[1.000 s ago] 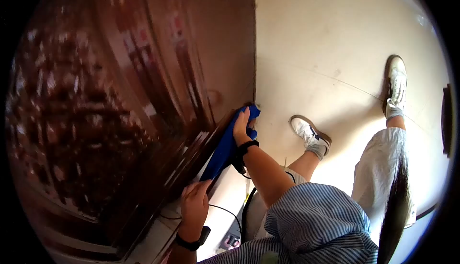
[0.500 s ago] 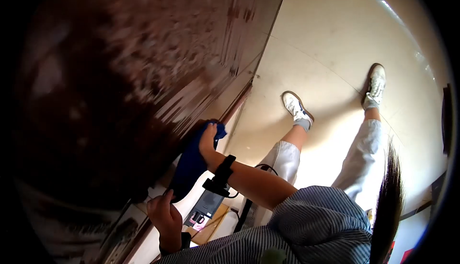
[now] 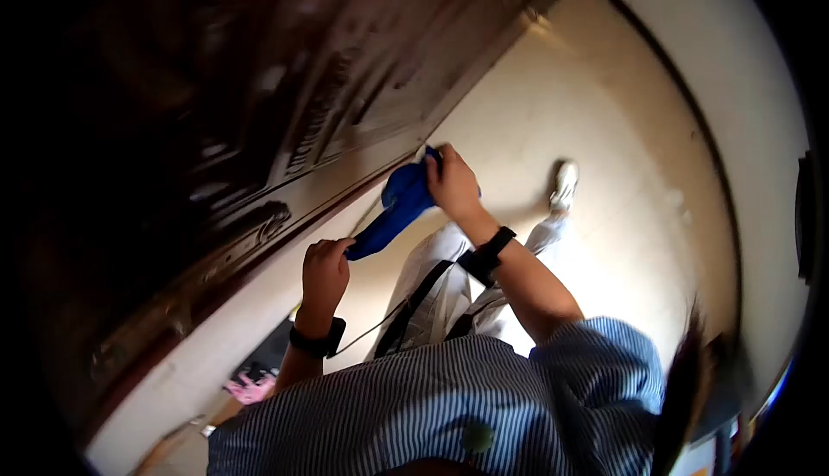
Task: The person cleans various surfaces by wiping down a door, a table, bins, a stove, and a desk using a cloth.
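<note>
A blue cloth (image 3: 395,210) hangs bunched and stretched between my two hands, in front of the edge of a dark brown carved door (image 3: 345,96). My left hand (image 3: 326,271) pinches the cloth's lower, narrower end. Around the cloth's upper, wider part, my right hand (image 3: 455,187) is closed, with the thumb lying over the fabric. Each wrist wears a black band. The cloth appears apart from the door, though the small gap near its upper end is hard to judge.
A metal door handle (image 3: 269,224) sits on a lock plate near the door's edge. Pale floor (image 3: 622,113) lies beyond, where one white shoe (image 3: 565,184) shows. Low on the left is a pink item (image 3: 250,387) beside something dark. A light wall (image 3: 725,62) curves along the right.
Both hands have come away from the door edge with the blue cloth, which is now narrower and bunched between them. The view has turned, bringing the door handle into clearer sight.
</note>
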`<state>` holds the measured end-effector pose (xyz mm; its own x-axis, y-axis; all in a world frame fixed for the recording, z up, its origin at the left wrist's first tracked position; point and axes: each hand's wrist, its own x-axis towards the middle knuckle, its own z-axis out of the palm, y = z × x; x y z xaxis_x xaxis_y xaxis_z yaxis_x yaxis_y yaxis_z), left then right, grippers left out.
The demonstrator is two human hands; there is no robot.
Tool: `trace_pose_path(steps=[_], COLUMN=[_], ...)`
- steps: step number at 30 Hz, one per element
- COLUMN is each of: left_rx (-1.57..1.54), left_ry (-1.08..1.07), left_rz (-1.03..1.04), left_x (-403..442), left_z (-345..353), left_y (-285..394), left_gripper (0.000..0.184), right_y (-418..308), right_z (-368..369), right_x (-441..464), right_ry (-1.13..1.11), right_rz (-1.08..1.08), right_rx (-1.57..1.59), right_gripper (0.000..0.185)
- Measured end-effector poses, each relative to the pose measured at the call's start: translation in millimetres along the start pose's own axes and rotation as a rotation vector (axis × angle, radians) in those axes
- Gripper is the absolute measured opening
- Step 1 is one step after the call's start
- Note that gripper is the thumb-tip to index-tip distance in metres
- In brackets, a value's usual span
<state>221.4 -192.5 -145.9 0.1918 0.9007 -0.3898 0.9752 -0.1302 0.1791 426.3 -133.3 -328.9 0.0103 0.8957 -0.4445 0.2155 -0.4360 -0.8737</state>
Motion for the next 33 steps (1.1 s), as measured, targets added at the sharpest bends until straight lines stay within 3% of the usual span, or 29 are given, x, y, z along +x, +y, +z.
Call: trace_pose_path(steps=[1,2,3,5,7,8,9,11,15,18,21,25,29,31,33], left_rx=[-0.018,-0.035,-0.095,-0.249,-0.231,-0.206,-0.206,-0.429,-0.398,-0.525,-0.58,-0.699,-0.694,-0.679,-0.801], left_ry=[0.035,0.074,0.128,0.222,0.287,0.361,0.415,0.432,0.544,0.725,0.786,0.789,0.573,0.797,0.699], left_rz=[0.0,-0.001,-0.002,-0.086,-0.181,-0.163,-0.182,-0.249,-0.419,-0.556,-0.743,-0.88,-0.817,-0.611,-0.534], left_x=[14,29,-4,21,15,21,29,-32,-67,-122,-167,-190,-186,-157,-136], left_z=[-7,-13,-6,-22,-22,-33,-37,-2,12,67,115,131,131,139,102], left_y=[19,35,24,57,70,83,89,75,109,100,89,84,63,55,50], left_gripper=[0.031,0.031,0.032,0.032,0.032,0.032,0.03,0.026,0.017,0.014,0.014,0.013,0.013,0.013,0.014], right_y=[9,-21,-51,-100,-126,-147,-172,-177,-171,-128,-138,-154,-200,-235,-266], right_z=[-25,-69,-72,-127,-161,-175,-181,-143,-159,-118,-82,-45,18,59,100], right_x=[15,27,-11,6,8,13,18,-38,-44,-63,-112,-129,-159,-172,-166], right_ry=[-0.242,-0.253,0.072,0.189,-0.131,-0.258,-0.128,-0.079,-0.298,-0.397,-0.545,-0.646,-0.484,-0.333,-0.137], right_rz=[0.143,0.045,-0.238,-0.457,-0.191,-0.178,-0.457,-0.745,-0.756,-0.929,-1.092,-1.08,-1.39,-1.613,-1.911], right_rx=[-0.156,-0.135,-0.11,-0.074,-0.25,-0.261,-0.252,-0.3,-0.49,-0.447,-0.43,-0.469,-0.39,-0.306,-0.294], right_gripper=[0.024,0.025,0.026,0.025,0.024,0.024,0.026,0.032,0.039,0.035,0.031,0.026,0.027,0.031,0.037])
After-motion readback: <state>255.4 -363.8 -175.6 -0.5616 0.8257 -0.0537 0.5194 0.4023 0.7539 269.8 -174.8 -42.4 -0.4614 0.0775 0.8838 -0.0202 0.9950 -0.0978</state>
